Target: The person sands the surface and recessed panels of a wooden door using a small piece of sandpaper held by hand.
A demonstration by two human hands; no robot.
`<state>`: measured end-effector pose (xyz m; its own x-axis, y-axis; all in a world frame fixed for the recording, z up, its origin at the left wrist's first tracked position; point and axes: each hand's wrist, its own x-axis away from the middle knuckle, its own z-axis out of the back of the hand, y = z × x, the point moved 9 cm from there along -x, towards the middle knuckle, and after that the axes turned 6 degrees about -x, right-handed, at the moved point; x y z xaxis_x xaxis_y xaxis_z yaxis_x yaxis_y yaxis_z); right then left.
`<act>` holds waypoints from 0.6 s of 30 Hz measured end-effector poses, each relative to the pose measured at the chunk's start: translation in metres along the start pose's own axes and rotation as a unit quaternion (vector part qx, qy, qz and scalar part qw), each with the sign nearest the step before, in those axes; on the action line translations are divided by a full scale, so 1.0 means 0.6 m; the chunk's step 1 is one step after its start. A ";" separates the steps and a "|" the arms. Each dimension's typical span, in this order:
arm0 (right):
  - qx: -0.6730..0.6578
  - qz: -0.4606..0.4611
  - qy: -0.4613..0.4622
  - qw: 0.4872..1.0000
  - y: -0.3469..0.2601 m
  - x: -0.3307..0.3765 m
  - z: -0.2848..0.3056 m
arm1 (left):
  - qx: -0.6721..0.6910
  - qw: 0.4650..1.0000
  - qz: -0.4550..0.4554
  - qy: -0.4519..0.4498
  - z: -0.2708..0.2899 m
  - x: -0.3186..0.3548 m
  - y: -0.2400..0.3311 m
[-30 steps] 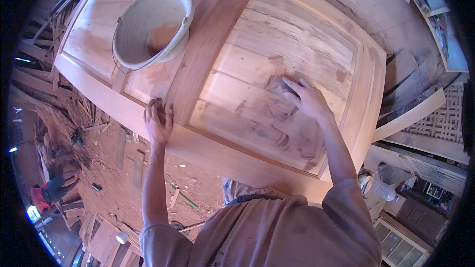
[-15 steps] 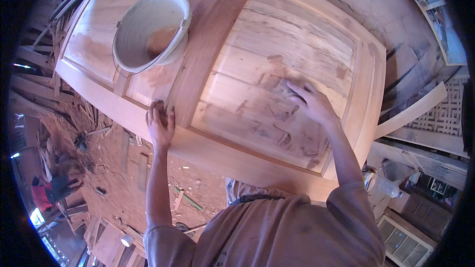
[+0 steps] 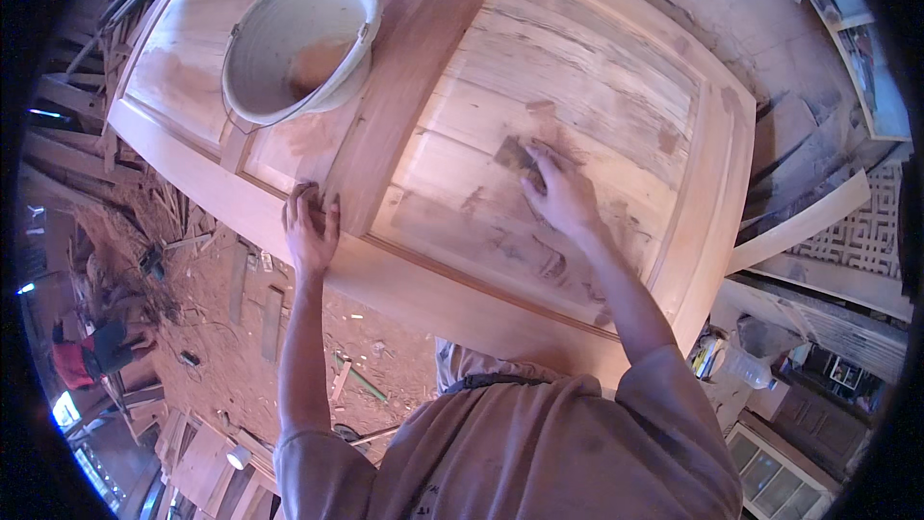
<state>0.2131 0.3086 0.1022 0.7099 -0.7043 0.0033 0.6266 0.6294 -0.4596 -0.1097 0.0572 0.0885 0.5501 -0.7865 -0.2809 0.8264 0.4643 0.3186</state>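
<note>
A large panelled wooden door (image 3: pixel 438 274) lies flat in front of me. My right hand (image 3: pixel 566 195) is closed on a small, flat, brownish pad (image 3: pixel 517 154), which it presses on the right panel (image 3: pixel 452 149). Brown smears and dusty patches mark that panel around the hand. My left hand (image 3: pixel 311 231) rests at the door's near edge, by the darker middle rail (image 3: pixel 409 87). Its fingers are bent and apart from the thumb, with a dark patch between them. Beyond it, a pale bucket (image 3: pixel 252 63) with a wire handle stands on the door, reddish-brown material inside.
Wood scraps and shavings litter the brown floor (image 3: pixel 217 303), with a green stick (image 3: pixel 366 383) among them. A person in red (image 3: pixel 75 363) is at the far left. On the right are a curved board (image 3: pixel 804 221), a clear plastic bottle (image 3: pixel 746 366) and a lattice panel (image 3: pixel 857 221).
My right hand has moved left across the panel with the pad, which now shows more clearly. The left hand stays at the door's edge. The view has shifted slightly.
</note>
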 end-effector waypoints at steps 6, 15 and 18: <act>0.011 -0.027 -0.058 0.998 -0.045 0.060 -0.050 | -0.010 1.000 -0.008 0.008 -0.001 0.001 0.004; -0.043 -0.226 -0.110 0.967 0.083 0.099 0.025 | 0.002 1.000 -0.001 0.000 0.003 -0.001 0.009; 0.072 -0.044 -0.062 0.995 0.115 0.101 0.050 | 0.003 1.000 -0.008 0.013 0.002 -0.005 0.012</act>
<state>0.3092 0.3193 0.0974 0.6789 -0.7184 0.1513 0.7212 0.6140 -0.3208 -0.1056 0.0622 0.0926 0.5406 -0.7822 -0.3096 0.8339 0.4496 0.3202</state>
